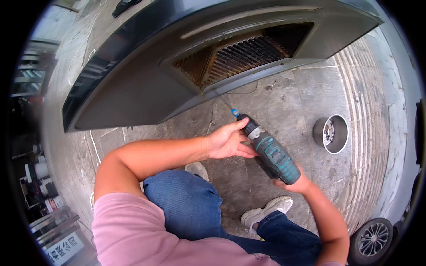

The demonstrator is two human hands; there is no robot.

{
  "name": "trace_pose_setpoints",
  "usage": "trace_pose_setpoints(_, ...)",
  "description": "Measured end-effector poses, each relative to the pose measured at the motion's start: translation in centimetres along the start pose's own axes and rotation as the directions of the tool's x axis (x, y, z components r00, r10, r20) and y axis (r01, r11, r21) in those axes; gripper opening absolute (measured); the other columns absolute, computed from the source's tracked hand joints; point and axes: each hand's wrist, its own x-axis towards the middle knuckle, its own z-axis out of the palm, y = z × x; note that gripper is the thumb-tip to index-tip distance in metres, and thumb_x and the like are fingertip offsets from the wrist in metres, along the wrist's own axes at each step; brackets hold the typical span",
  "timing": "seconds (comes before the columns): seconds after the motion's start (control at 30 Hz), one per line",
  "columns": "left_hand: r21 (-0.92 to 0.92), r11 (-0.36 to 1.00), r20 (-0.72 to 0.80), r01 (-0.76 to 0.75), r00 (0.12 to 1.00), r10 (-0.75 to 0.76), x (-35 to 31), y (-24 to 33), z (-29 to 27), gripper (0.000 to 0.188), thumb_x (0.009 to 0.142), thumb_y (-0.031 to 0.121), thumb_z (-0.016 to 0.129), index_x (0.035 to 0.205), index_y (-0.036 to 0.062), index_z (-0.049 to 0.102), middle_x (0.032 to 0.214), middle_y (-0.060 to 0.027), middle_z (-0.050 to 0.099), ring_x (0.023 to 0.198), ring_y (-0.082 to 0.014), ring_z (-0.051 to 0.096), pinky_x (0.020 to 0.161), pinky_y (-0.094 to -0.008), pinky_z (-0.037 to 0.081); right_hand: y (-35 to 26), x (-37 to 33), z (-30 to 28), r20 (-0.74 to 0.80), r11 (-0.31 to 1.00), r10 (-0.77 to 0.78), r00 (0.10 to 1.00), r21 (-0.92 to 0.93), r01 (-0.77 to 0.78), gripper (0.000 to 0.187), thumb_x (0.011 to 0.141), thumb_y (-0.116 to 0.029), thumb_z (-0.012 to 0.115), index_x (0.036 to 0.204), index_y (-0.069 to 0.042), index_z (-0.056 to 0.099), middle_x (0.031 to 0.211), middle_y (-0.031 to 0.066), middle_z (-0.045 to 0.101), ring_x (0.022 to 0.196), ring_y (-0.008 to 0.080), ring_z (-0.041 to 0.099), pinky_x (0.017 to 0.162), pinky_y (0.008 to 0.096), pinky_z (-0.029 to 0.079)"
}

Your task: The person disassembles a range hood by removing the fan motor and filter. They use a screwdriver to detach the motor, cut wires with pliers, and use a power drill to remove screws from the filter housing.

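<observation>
Drill (277, 155), teal and black, aimed up and leftward from between the two hands; long bit (225, 102) with blue collar (235, 112), its far end at the near edge of the hood's opening, contact not certain. Right hand (298, 179): gripping the drill at its rear, fingers mostly hidden under the body. Left hand (228, 140): thumb laid on the chuck, other fingers loosely spread, not clenched. Range hood (133, 91), dark metal, with a brown-stained slatted grille (250, 53) set in its underside. Step in hand, as judged: lining up the bit at a fastening point by the grille. Next move, as judged: calls for a steady, straight-on bit and firm right-hand support. Surface: grey stone paving (295, 99), scuffed, with a ridged strip (358, 84) at right. Metal cup (317, 134), small pieces inside, on the paving. Setting: apparently outdoors; car wheel (374, 239) at lower right.
</observation>
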Motion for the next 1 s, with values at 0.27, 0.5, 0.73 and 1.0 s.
trace_pose_setpoints(0.27,-0.055,0.995,-0.115,0.082,0.990,-0.088,0.0,-1.4,-3.8,0.066,0.091,0.057,0.035,0.128,0.0023,0.042,0.122,-0.0167,0.053,0.109,-0.0320,0.054,0.092,-0.0452,0.043,3.6,3.4,9.7,-0.439,0.923,0.317,0.840,0.345,-0.168,0.039,0.069,-0.020,0.079,0.099,-0.002,0.063,0.095,0.0097,0.066,0.086,0.0191,0.062,0.079,0.0310,0.048)
trace_pose_setpoints(0.5,0.199,0.971,-0.348,-0.134,0.916,0.198,1.0,0.6,-7.9,0.066,0.093,0.051,0.036,0.137,0.0026,0.028,0.133,-0.0180,0.042,0.117,-0.0294,0.049,0.091,-0.0434,0.044,3.0,5.6,13.1,-0.455,0.597,0.641,0.618,0.802,-0.030,0.024,0.076,-0.018,0.075,0.088,-0.002,0.063,0.078,0.0036,0.064,0.070,0.0126,0.060,0.070,0.0266,0.047)
trace_pose_setpoints(0.73,0.279,0.915,-0.448,-0.292,0.803,0.393,1.5,3.0,-9.6,0.035,0.093,0.017,0.051,0.125,0.0082,0.041,0.123,-0.0084,0.052,0.111,-0.0214,0.052,0.090,-0.0383,0.044,3.1,6.6,15.5,-0.246,0.237,0.730,0.638,0.966,0.101,0.024,0.078,-0.013,0.070,0.092,0.000,0.056,0.071,0.0080,0.059,0.059,0.0177,0.057,0.056,0.0290,0.048)
trace_pose_setpoints(1.0,0.364,0.896,-0.505,-0.255,0.754,0.420,2.7,2.4,-10.6,0.033,0.090,0.011,0.054,0.122,0.0072,0.044,0.109,-0.0027,0.056,0.093,-0.0126,0.055,0.083,-0.0310,0.048,3.0,7.3,17.7,-0.198,0.148,0.734,0.649,0.980,0.131,0.023,0.080,-0.012,0.068,0.095,-0.001,0.055,0.076,0.0080,0.058,0.063,0.0178,0.056,0.058,0.0295,0.048)
